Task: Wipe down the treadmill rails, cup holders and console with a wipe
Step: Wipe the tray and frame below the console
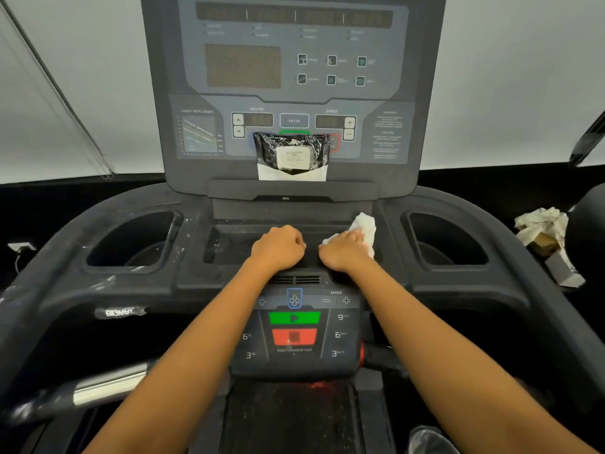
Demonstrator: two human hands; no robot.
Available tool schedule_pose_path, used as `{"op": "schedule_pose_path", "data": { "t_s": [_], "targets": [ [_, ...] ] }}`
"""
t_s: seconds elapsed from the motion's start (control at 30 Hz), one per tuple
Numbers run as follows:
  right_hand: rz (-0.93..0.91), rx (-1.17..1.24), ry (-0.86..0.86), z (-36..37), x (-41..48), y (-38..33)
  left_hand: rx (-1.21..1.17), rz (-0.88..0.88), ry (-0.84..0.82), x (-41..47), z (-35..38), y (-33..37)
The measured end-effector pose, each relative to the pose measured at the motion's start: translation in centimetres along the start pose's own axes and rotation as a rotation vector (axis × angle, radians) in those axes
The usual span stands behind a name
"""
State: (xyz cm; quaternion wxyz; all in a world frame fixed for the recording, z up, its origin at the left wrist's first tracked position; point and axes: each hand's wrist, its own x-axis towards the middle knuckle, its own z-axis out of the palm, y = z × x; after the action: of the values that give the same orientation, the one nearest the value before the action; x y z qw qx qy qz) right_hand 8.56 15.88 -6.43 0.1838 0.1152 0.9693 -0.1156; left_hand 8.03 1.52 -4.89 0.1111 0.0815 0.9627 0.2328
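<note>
A dark treadmill console [294,77] rises ahead, with a shallow centre tray [229,244] below it. My right hand [345,250] presses a crumpled white wipe [365,229] onto the tray's right end. My left hand [278,245] rests as a fist on the tray's front lip, with nothing visible in it. The left cup holder [131,240] and the right cup holder [448,240] flank the tray. The left rail [98,388], part chrome, runs low at the left. White smears mark the left side of the deck.
A black and white wipe packet [293,157] leans on the console ledge, covering some buttons. The lower control panel [294,326] with green and red buttons sits under my forearms. Crumpled used wipes and a small box [543,234] lie at the far right.
</note>
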Motion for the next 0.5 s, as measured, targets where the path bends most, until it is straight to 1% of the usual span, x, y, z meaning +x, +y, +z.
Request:
{"op": "schedule_pose_path", "data": {
  "t_s": [0.07,0.1,0.13,0.17,0.23,0.27,0.33,0.43,0.5],
  "targets": [
    [-0.126,0.080,-0.153,-0.4,-0.3,-3.2,-0.042,-0.051,0.054,-0.3,-0.9,-1.7],
    [-0.235,0.111,-0.233,-0.5,-0.9,-4.6,-0.067,-0.083,0.084,-0.5,-1.3,-2.6],
    [-0.320,0.133,-0.264,-0.3,-1.5,-5.5,-0.087,-0.113,0.110,-0.6,-1.7,-3.4],
    [-0.368,0.157,-0.259,-0.5,-2.1,-5.8,-0.099,-0.133,0.127,-0.8,-1.9,-4.1],
    [-0.412,0.124,-0.217,-1.5,-2.5,-4.3,-0.114,-0.146,0.120,-0.9,-2.1,-4.7],
    [-0.409,0.080,-0.161,-2.1,-2.4,-2.7,-0.124,-0.142,0.102,-0.9,-2.1,-4.8],
    [-0.310,-0.013,-0.042,-2.8,-2.0,1.1,-0.145,-0.112,0.072,-0.9,-1.8,-4.4],
    [-0.158,-0.008,0.144,-2.9,-2.4,3.4,-0.159,-0.052,0.044,-0.6,-1.5,-3.4],
    [-0.118,-0.101,0.130,-2.6,-2.3,2.5,-0.160,-0.025,0.029,-0.4,-1.3,-2.9]
  ]
}}
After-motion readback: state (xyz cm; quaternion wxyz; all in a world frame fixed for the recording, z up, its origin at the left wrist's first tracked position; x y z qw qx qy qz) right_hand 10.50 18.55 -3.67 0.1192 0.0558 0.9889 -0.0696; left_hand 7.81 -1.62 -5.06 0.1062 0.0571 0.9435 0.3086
